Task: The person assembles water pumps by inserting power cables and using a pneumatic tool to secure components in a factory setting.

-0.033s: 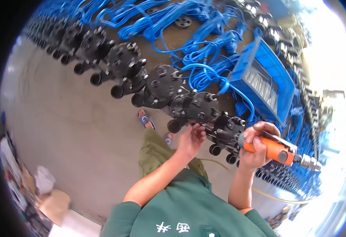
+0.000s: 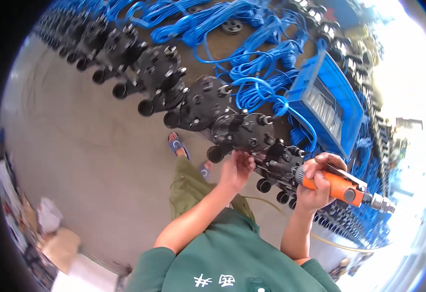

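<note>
My right hand (image 2: 316, 185) is wrapped round an orange air screwdriver (image 2: 338, 186) with a metal lever along its side. A silver coupling is at its outer end, and its dark collared end is turned toward the row of black machine units. My left hand (image 2: 238, 170) has its fingers curled against the lower edge of a black round unit (image 2: 244, 131), beside a short black tube (image 2: 216, 154). What lies between those fingertips is hidden. Just right of it is another black unit (image 2: 282, 158) with pegs, close to the tool's tip.
Several like black units (image 2: 158, 65) run in a slanting row from far left to lower right. Beyond them lie bundles of blue cord (image 2: 266, 63) and a blue crate (image 2: 315, 104) holding pale thin pieces. A yellowish hose (image 2: 339, 245) trails at right. Cardboard (image 2: 62, 248) lies at lower left.
The whole view has shifted slightly, so the row and crate sit a little farther right. Both hands keep nearly the same pose, and the air screwdriver stays in the right one.
</note>
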`<action>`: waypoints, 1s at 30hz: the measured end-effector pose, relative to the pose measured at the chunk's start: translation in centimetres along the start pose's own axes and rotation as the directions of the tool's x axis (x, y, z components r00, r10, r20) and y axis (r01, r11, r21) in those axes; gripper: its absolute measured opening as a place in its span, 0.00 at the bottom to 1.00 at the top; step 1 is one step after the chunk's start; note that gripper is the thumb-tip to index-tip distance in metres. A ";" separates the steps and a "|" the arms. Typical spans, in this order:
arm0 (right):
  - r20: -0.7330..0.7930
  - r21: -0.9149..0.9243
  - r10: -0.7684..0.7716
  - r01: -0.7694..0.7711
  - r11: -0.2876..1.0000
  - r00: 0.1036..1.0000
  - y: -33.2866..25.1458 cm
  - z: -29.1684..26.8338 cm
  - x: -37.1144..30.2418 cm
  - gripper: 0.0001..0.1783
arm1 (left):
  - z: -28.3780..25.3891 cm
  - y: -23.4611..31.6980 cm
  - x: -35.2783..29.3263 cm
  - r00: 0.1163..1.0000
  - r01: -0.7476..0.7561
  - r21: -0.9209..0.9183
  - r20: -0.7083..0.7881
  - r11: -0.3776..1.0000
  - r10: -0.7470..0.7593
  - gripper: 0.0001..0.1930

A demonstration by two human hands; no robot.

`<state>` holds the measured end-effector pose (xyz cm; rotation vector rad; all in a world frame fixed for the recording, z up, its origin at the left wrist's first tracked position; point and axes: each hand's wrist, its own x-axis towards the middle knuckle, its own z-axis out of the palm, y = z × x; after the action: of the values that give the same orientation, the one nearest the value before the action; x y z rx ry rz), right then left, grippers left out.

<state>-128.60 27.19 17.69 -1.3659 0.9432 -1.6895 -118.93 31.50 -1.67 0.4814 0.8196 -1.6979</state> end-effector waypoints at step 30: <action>0.175 -0.012 0.049 -0.048 0.999 0.983 1.3 2.2 -0.2 0.24 | -2.0 -0.5 3.0 0.984 -0.159 -0.073 0.066 0.985 0.164 0.11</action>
<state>-126.24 26.61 16.81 -1.4589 0.8758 -1.5031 -120.43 31.03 -4.90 0.4269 0.7626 -1.5249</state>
